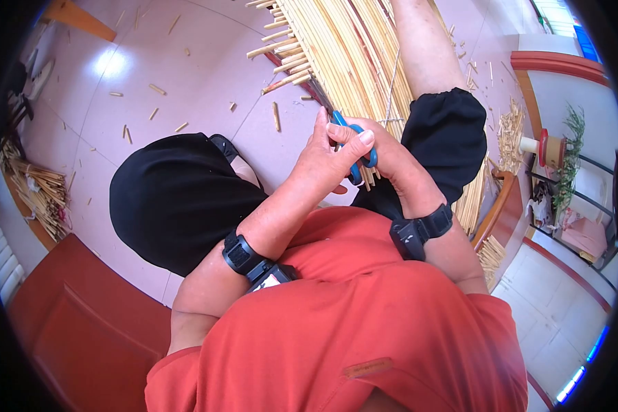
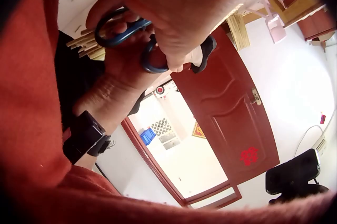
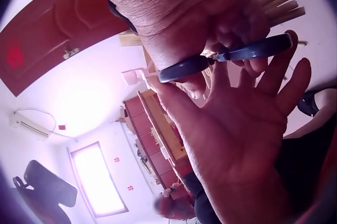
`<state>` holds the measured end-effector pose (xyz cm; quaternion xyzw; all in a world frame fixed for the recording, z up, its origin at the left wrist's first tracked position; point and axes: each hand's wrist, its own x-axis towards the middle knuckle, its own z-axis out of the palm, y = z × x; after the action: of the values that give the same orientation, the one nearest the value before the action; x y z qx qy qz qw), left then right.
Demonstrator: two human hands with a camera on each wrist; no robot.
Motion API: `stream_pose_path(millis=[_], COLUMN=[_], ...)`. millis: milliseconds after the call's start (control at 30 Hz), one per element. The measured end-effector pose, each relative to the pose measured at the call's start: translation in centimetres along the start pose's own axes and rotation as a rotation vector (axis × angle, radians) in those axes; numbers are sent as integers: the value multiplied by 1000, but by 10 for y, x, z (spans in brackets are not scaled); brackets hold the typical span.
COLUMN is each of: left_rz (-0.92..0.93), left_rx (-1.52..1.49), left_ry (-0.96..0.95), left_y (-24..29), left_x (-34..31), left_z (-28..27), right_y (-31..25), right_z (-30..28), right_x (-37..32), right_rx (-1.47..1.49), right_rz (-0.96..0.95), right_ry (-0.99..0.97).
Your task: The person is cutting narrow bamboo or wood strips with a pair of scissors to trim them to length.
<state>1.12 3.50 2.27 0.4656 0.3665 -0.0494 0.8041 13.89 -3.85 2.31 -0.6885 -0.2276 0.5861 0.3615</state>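
My left hand (image 1: 321, 152) comes in from the left, its thumb pressed on the blue handle of a pair of scissors (image 1: 355, 172). From the other side my right hand (image 1: 389, 150) grips the same handles, its curled fingers at the loops in the right wrist view. Spread left fingers (image 3: 237, 118) reach to the handles there. The metal blades point away from me at the side edge of a mat of pale stalks (image 1: 343, 48), where uneven stalk ends (image 1: 285, 51) stick out. A thin string (image 1: 393, 86) runs across the mat beside my bare right leg.
Short cut stalk pieces (image 1: 158, 89) litter the tiled floor (image 1: 206, 62). Stalk bundles (image 1: 44, 189) lie at the far left. A reddish wooden panel (image 1: 82, 329) stands at lower left, a spool (image 1: 546, 147) at right. My left knee (image 1: 172, 185) is bent out to the left.
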Motion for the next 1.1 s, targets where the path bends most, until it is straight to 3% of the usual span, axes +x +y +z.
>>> stream_pose_path(millis=[400,767,900,1100], left_rz=[-27,-29,-79,-81], left_rx=[-102,-161,-152,-100], left_ry=[-50,-104,-88,-108], left_y=[6,-9,-6,4], left_x=[0,-10,-15,-19], left_z=[-1,6,11,7], right_y=[7,11,14,14], right_z=[1,6,4,-4], right_x=[4,-13,-18,-13], right_rx=[46,-104,14,-73], right_rz=[-26,-38,8,-78], right_ry=[-22,64,-16,-101])
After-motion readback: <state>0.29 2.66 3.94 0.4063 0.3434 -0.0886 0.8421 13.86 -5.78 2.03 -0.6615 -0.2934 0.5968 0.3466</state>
